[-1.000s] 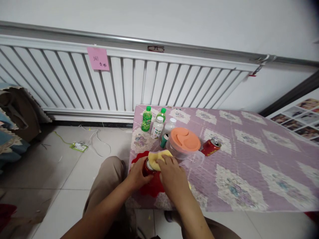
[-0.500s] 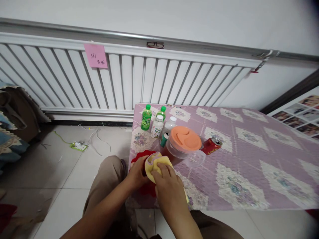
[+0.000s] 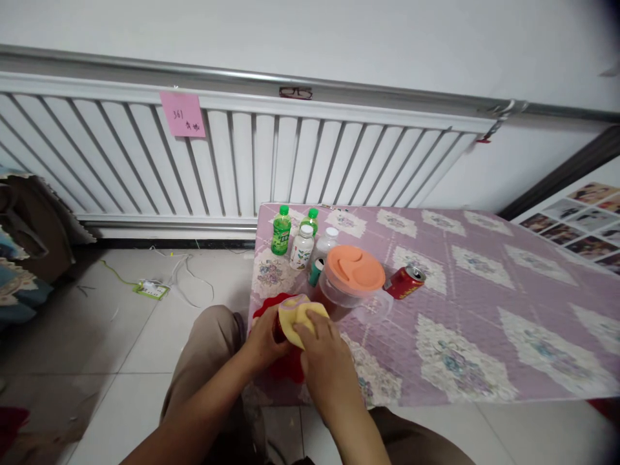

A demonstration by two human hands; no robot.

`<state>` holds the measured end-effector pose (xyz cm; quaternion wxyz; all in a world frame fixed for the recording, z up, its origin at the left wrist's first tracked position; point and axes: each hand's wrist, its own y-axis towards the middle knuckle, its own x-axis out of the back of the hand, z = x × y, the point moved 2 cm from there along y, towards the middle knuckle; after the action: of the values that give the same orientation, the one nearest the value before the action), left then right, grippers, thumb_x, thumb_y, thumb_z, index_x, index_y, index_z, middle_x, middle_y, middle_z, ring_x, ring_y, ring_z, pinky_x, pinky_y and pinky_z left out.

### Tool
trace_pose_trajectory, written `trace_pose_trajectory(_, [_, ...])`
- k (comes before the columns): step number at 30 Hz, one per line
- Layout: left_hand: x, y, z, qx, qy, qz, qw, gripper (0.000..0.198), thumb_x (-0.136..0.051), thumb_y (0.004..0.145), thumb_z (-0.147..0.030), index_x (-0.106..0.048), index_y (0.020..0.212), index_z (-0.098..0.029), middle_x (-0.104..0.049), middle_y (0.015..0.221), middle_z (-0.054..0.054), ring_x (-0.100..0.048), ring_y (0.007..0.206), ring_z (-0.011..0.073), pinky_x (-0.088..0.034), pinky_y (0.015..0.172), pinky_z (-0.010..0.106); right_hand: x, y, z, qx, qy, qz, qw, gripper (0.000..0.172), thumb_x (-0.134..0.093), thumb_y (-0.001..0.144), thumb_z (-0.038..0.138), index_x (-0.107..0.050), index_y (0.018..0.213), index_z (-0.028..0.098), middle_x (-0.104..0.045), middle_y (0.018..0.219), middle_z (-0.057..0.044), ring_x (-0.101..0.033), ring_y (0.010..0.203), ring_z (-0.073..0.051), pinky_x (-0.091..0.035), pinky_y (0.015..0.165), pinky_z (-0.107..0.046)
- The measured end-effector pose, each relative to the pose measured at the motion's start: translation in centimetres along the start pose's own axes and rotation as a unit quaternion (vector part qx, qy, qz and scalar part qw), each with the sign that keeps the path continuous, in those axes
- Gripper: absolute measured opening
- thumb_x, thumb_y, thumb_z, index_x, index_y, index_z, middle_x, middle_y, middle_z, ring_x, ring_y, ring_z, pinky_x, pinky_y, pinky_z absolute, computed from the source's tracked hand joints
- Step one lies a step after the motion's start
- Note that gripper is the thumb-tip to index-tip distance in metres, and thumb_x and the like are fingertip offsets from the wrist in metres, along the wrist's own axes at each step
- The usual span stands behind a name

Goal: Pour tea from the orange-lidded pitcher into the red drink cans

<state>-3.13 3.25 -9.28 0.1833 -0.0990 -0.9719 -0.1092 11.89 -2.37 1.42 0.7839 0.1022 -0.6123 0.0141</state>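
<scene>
My left hand (image 3: 264, 339) is wrapped round a red can (image 3: 278, 328) that stands on a red cloth (image 3: 285, 365) at the near left corner of the table. My right hand (image 3: 324, 361) presses a yellow sponge cloth (image 3: 293, 313) over the top of that can, fingers closed on the cloth. The can is mostly hidden by the cloth and both hands.
A clear bowl with an orange lid (image 3: 354, 270) stands just behind my hands. Beside it lie a second red can (image 3: 405, 281) on its side, two green bottles (image 3: 281, 230), white bottles (image 3: 302, 247) and a small green can (image 3: 315, 271). The purple patterned tablecloth (image 3: 484, 310) stretches right. A radiator (image 3: 242, 161) lines the wall.
The yellow cloth has slid from the can's right side over its top, which showed a second ago. My right hand has pulled nearer. The view has shifted slightly.
</scene>
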Motion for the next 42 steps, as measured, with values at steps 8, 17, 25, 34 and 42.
trace_pose_trajectory(8, [0.1, 0.0, -0.1, -0.014, 0.015, -0.028, 0.999, 0.076, -0.082, 0.066, -0.017, -0.054, 0.137, -0.023, -0.064, 0.137, 0.012, -0.059, 0.13, 0.0334, -0.042, 0.115, 0.054, 0.7, 0.1, -2.3, -0.063, -0.013, -0.034, 0.997, 0.047, -0.051, 0.083, 0.003, -0.073, 0.121, 0.022, -0.064, 0.138, -0.012, -0.061, 0.118, -0.032, -0.055, 0.097, -0.046])
trace_pose_trajectory(17, [0.1, -0.1, -0.7, 0.005, -0.062, -0.001, 0.998, 0.066, -0.081, 0.069, -0.021, -0.057, 0.13, -0.02, -0.071, 0.124, 0.012, -0.069, 0.112, 0.0301, -0.056, 0.098, 0.045, -3.1, -0.4, 1.9, 0.007, -0.025, -0.103, 0.994, 0.059, -0.054, 0.077, -0.002, -0.072, 0.126, 0.026, -0.06, 0.147, -0.01, -0.054, 0.129, -0.036, -0.056, 0.097, -0.049])
trace_pose_trajectory(25, [0.2, 0.0, -0.2, -0.007, -0.003, -0.012, 1.0, 0.077, -0.085, 0.066, -0.022, -0.055, 0.137, -0.023, -0.065, 0.137, 0.013, -0.061, 0.129, 0.0337, -0.047, 0.112, 0.052, -3.4, -5.4, -2.0, 0.053, 0.011, -0.115, 0.992, 0.052, -0.052, 0.077, -0.001, -0.072, 0.118, 0.024, -0.064, 0.137, -0.011, -0.057, 0.125, -0.031, -0.057, 0.097, -0.046])
trace_pose_trajectory(34, [0.1, 0.0, 0.3, -0.009, 0.033, -0.02, 0.999, 0.078, -0.082, 0.063, -0.018, -0.053, 0.136, -0.021, -0.065, 0.136, 0.013, -0.061, 0.129, 0.0342, -0.042, 0.115, 0.055, -1.1, -8.9, -9.8, -0.011, -0.054, -0.238, 0.97, 0.036, -0.044, 0.09, 0.012, -0.066, 0.118, 0.016, -0.062, 0.129, -0.018, -0.063, 0.11, -0.031, -0.057, 0.089, -0.048])
trace_pose_trajectory(42, [0.2, 0.1, 0.2, -0.01, 0.034, -0.015, 0.999, 0.077, -0.081, 0.063, -0.017, -0.053, 0.135, -0.021, -0.066, 0.135, 0.013, -0.06, 0.13, 0.0348, -0.043, 0.115, 0.055, -1.1, -9.2, -11.4, -0.077, -0.103, -0.247, 0.96, 0.036, -0.044, 0.091, 0.017, -0.067, 0.118, 0.015, -0.059, 0.134, -0.021, -0.059, 0.113, -0.034, -0.053, 0.094, -0.052])
